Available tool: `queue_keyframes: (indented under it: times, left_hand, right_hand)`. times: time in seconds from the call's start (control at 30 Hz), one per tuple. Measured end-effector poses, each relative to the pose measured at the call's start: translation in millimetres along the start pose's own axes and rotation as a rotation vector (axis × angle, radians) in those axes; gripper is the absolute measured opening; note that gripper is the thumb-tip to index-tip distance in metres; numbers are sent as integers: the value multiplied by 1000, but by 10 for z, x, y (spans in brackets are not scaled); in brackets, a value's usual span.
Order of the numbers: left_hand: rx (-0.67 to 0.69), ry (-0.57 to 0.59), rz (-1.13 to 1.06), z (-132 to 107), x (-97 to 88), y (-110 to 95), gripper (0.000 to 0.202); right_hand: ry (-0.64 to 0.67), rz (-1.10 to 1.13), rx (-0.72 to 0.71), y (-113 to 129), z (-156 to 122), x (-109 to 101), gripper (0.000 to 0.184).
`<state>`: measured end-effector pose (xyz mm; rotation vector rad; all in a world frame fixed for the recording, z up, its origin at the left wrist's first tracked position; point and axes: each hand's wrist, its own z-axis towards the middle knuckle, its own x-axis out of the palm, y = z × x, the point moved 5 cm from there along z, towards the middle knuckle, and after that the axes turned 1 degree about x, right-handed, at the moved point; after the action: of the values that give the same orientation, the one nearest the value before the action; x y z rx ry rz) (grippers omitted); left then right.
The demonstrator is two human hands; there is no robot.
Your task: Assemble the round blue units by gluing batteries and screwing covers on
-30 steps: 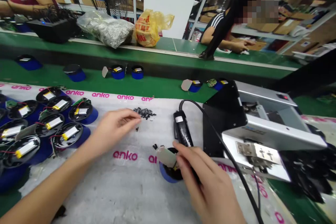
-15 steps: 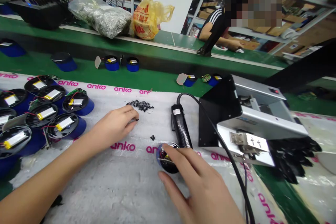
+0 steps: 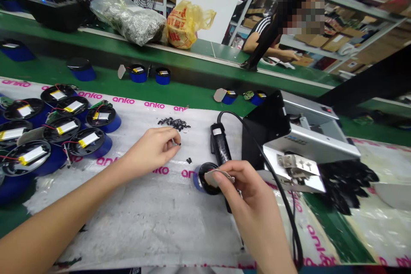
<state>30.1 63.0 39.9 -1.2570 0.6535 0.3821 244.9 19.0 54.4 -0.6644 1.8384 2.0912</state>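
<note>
My left hand (image 3: 154,150) hovers over the white foam sheet (image 3: 144,218) with thumb and fingers pinched on a tiny black part (image 3: 179,143), just below a small heap of the same black parts (image 3: 175,123). My right hand (image 3: 247,197) pinches a thin grey flat piece (image 3: 212,177) above a round blue-and-black unit (image 3: 202,178). A black corded hand tool (image 3: 221,149) lies right behind that unit. One loose black part (image 3: 189,160) lies between my hands.
Several blue round units with yellow batteries (image 3: 86,140) crowd the left. A grey metal machine (image 3: 298,137) stands at the right, with black gloves (image 3: 346,180) beside it. More blue units (image 3: 163,76) ride the green belt (image 3: 192,94). A person (image 3: 272,38) sits across; bags (image 3: 135,19) lie behind.
My left hand closed on a small black part and drew back from the heap. My right hand went from lying over the round unit to pinching the grey piece above it.
</note>
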Motion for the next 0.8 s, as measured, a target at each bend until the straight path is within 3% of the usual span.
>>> queue_keyframes:
  times: [0.13, 0.3, 0.43, 0.53, 0.6, 0.8]
  left_hand:
    - [-72, -12, -233, -38, 53, -66, 8]
    - [-210, 60, -572, -70, 188, -60, 11]
    - [-298, 152, -832, -74, 293, -23, 17]
    - [-343, 204, -994, -84, 353, 0, 19]
    - [-374, 230, -1081, -99, 392, 11, 15]
    - [-472, 234, -1258, -135, 483, 42, 20]
  right_hand:
    - [-84, 51, -72, 39, -18, 1, 8]
    - [-164, 268, 37, -54, 9, 48, 13]
    - [-27, 507, 192, -176, 37, 133, 37]
    - [90, 655, 331, -210, 17, 190, 30]
    - [93, 655, 316, -170, 14, 187, 27]
    - [11, 429, 76, -29, 20, 130, 23]
